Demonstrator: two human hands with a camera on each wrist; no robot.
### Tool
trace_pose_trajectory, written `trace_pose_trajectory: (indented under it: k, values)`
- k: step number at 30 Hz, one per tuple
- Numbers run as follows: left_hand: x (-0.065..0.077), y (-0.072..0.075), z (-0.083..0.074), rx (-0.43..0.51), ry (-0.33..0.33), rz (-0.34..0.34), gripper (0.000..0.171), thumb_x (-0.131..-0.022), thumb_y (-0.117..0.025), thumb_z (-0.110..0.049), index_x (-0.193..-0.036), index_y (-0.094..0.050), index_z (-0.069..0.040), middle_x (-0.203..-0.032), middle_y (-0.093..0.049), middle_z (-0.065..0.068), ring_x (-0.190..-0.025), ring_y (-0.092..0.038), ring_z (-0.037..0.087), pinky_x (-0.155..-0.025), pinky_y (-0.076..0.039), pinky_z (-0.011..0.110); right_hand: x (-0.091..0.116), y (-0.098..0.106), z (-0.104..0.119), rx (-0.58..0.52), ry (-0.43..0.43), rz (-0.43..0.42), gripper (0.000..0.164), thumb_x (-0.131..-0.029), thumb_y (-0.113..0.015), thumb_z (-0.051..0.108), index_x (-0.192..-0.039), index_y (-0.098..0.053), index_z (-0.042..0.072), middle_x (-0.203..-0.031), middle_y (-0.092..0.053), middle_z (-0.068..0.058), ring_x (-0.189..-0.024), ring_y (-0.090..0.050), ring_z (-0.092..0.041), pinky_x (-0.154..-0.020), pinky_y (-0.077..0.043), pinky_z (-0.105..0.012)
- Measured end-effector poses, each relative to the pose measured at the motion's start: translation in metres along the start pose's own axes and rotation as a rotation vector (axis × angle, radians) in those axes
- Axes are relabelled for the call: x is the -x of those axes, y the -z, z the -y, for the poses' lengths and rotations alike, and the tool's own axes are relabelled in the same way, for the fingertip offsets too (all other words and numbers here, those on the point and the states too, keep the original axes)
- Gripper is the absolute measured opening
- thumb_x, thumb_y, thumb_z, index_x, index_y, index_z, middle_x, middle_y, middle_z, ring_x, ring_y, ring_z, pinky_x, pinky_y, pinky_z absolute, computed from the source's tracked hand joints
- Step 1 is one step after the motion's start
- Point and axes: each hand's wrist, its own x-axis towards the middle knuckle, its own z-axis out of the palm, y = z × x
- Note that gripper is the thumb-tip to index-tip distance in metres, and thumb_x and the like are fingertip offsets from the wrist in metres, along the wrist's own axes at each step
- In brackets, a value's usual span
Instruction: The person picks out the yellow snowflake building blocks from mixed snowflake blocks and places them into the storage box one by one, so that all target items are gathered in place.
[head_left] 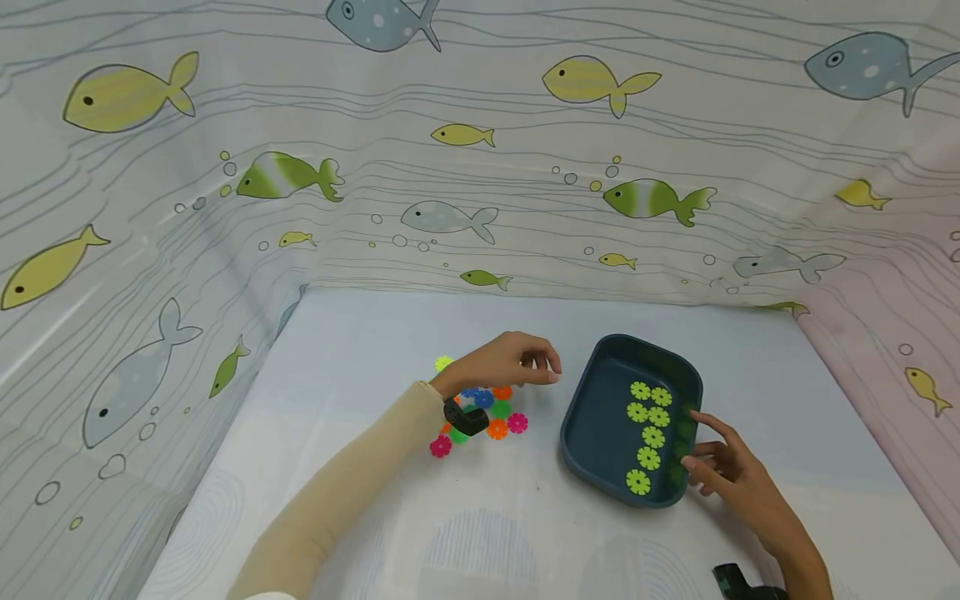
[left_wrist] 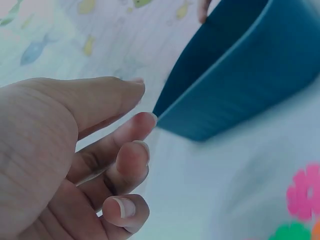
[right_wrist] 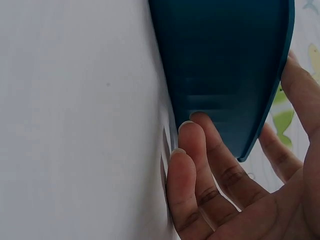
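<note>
My left hand (head_left: 517,358) hovers between a pile of flower-shaped plastic discs (head_left: 517,423) and the tray. Its fingers are loosely bent, and in the left wrist view nothing shows between thumb and fingertips (left_wrist: 142,119). A dark blue rectangular tray (head_left: 592,433) sits to the right, with several yellow-green flower-shaped discs (head_left: 653,437) lying inside in a rough column, paired at the far end. My right hand (head_left: 738,475) holds the tray's right side, thumb over the rim. In the right wrist view, the other fingers (right_wrist: 192,142) lie along the tray's outer wall (right_wrist: 220,60).
The piled discs are pink, orange, green and blue, partly hidden under the left wrist and its black strap device (head_left: 467,418). A yellow-green disc (head_left: 443,363) lies behind the forearm. White table (head_left: 360,517) beneath; fish-printed curtains (head_left: 420,175) surround it at the back and sides.
</note>
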Motion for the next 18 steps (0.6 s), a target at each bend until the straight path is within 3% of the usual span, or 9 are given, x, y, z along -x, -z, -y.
trace_pose_trajectory:
  k: [4,11,18]
  values:
    - [0.018,0.014,0.011,-0.003,0.042,-0.045,0.011,-0.099,-0.070,-0.034,-0.107,-0.072,-0.027,-0.097,-0.068,-0.004,-0.088,-0.064,0.029,-0.070,-0.054,0.037,0.000,0.000,0.000,-0.001,0.000,0.000,0.072,-0.102,-0.067,0.026,-0.161,-0.027,0.018,-0.114,-0.064,-0.021,-0.081,-0.067,-0.024,-0.065,-0.057,-0.035]
    - [0.051,0.033,0.037,0.007,0.121,-0.124,0.012,-0.099,-0.071,-0.031,-0.108,-0.072,-0.023,-0.095,-0.068,0.009,-0.083,-0.063,0.040,-0.068,-0.053,0.034,-0.001,0.000,-0.002,0.013,0.006,-0.007,0.071,-0.102,-0.067,0.026,-0.161,-0.027,0.018,-0.113,-0.064,-0.021,-0.080,-0.068,-0.024,-0.064,-0.057,-0.035]
    - [0.080,0.047,0.060,-0.046,0.213,-0.204,0.012,-0.098,-0.072,-0.030,-0.107,-0.072,-0.021,-0.094,-0.068,0.004,-0.075,-0.061,0.026,-0.068,-0.051,0.034,0.001,0.000,-0.002,0.000,0.016,-0.001,0.071,-0.103,-0.067,0.023,-0.161,-0.027,0.018,-0.112,-0.064,-0.021,-0.080,-0.068,-0.024,-0.064,-0.057,-0.035]
